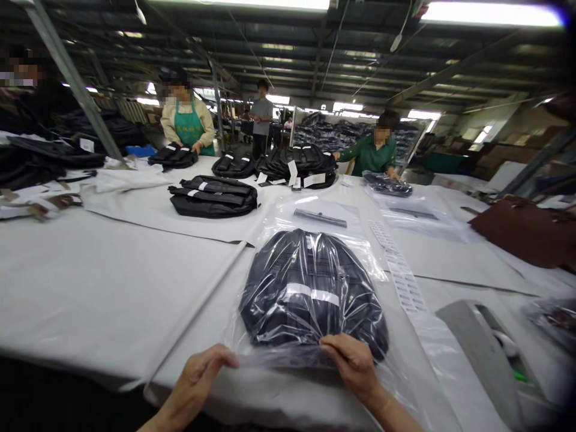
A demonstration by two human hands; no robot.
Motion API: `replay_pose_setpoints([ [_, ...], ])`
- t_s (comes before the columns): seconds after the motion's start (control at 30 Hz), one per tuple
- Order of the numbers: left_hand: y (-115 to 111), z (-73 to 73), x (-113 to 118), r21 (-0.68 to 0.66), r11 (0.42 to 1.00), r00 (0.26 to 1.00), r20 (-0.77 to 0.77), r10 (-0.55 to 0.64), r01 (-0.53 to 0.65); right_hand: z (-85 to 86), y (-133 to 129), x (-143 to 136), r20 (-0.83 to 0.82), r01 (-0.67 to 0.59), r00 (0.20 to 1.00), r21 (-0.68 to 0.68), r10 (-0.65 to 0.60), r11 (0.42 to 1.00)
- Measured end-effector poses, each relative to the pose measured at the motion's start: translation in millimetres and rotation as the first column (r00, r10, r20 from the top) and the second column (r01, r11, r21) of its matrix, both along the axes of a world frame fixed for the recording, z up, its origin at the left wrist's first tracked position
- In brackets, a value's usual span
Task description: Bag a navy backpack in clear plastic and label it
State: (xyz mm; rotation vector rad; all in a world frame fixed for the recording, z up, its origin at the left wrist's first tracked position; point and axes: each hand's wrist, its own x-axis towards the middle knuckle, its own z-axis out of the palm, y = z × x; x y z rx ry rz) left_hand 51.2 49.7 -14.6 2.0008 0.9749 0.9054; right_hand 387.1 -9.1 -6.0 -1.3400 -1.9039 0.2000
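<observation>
A black backpack (310,288) lies flat inside a clear plastic bag (279,222) on the white table (103,282) right in front of me. My left hand (202,375) pinches the near edge of the bag at its lower left corner. My right hand (353,360) grips the near edge of the bag where it covers the backpack's bottom. A white strip shows across the backpack's middle.
Stacks of black backpacks (213,195) lie further back on the table. A sheet of label stickers (400,270) lies to the right, a grey dispenser (486,354) at the near right, a brown bag (522,231) at the far right. Several people work at the table's far side.
</observation>
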Motion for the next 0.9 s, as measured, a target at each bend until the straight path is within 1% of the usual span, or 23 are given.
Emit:
replay_pose_setpoints([
  [0.03,0.4,1.3,7.7,-0.137,0.982,0.990,0.047,0.134,-0.127,1.2,0.1,0.0,-0.021,0.010,1.000,-0.037,-0.011,0.999],
  [0.07,1.7,3.5,14.9,-0.249,0.945,0.969,0.075,0.237,-0.212,2.9,0.5,0.1,-0.045,0.020,0.999,-0.074,-0.023,0.997],
  [0.1,4.0,5.8,21.3,-0.337,0.906,0.946,0.105,0.306,-0.256,5.1,1.2,0.2,-0.073,0.027,0.997,-0.113,-0.035,0.993],
  [0.13,7.0,7.5,26.9,-0.404,0.873,0.925,0.140,0.354,-0.274,7.7,2.2,0.3,-0.106,0.032,0.993,-0.155,-0.049,0.987],
  [0.2,14.3,7.1,35.9,-0.520,0.806,0.884,0.186,0.428,-0.281,14.0,5.4,-0.3,-0.178,0.038,0.980,-0.252,-0.084,0.967],
  [0.3,24.9,-1.6,43.6,-0.656,0.700,0.837,0.189,0.513,-0.281,23.2,13.2,-3.3,-0.241,0.055,0.957,-0.400,-0.163,0.915],
  [0.4,32.8,-10.4,46.4,-0.737,0.620,0.812,0.170,0.558,-0.271,29.3,22.7,-7.4,-0.234,0.100,0.942,-0.486,-0.239,0.868],
  [0.47,37.0,-12.0,46.8,-0.768,0.585,0.812,0.153,0.563,-0.261,31.6,28.5,-9.5,-0.202,0.135,0.941,-0.511,-0.271,0.849],
  [0.53,41.2,-11.1,45.4,-0.773,0.579,0.824,0.137,0.550,-0.258,33.0,33.0,-10.7,-0.160,0.170,0.943,-0.525,-0.293,0.834],
  [0.57,43.4,-10.8,43.3,-0.759,0.591,0.833,0.121,0.540,-0.273,33.4,34.7,-11.1,-0.141,0.185,0.943,-0.529,-0.301,0.828],
  [0.6,45.9,-11.2,39.9,-0.726,0.616,0.844,0.094,0.529,-0.306,33.5,35.9,-11.3,-0.127,0.197,0.943,-0.531,-0.308,0.824],
  [0.67,50.7,-14.3,28.4,-0.615,0.682,0.860,0.013,0.510,-0.396,32.9,37.3,-11.6,-0.113,0.208,0.943,-0.532,-0.312,0.821],
  [0.7,52.6,-16.3,20.6,-0.555,0.706,0.856,-0.023,0.516,-0.440,32.3,37.8,-11.6,-0.108,0.211,0.944,-0.528,-0.312,0.822],
  [0.73,53.6,-17.7,12.2,-0.502,0.709,0.833,-0.043,0.551,-0.495,31.5,38.2,-11.7,-0.105,0.213,0.944,-0.525,-0.311,0.824],
  [0.77,53.1,-17.6,4.2,-0.443,0.687,0.780,-0.046,0.624,-0.575,30.6,38.7,-11.9,-0.102,0.217,0.945,-0.522,-0.312,0.825],
  [0.8,51.0,-14.9,-2.1,-0.360,0.642,0.694,-0.023,0.720,-0.677,29.6,39.4,-11.9,-0.097,0.222,0.944,-0.516,-0.315,0.827],
  [0.83,47.2,-9.2,-5.1,-0.231,0.595,0.605,0.033,0.796,-0.770,28.5,40.1,-12.0,-0.094,0.229,0.944,-0.509,-0.318,0.830],
  [0.87,41.7,-0.3,-3.8,-0.047,0.594,0.584,0.130,0.801,-0.803,27.4,40.9,-11.9,-0.093,0.232,0.943,-0.505,-0.320,0.832],
  [0.9,35.4,11.2,2.9,0.188,0.647,0.674,0.216,0.707,-0.739,26.5,41.6,-11.7,-0.092,0.234,0.943,-0.501,-0.320,0.833],
])
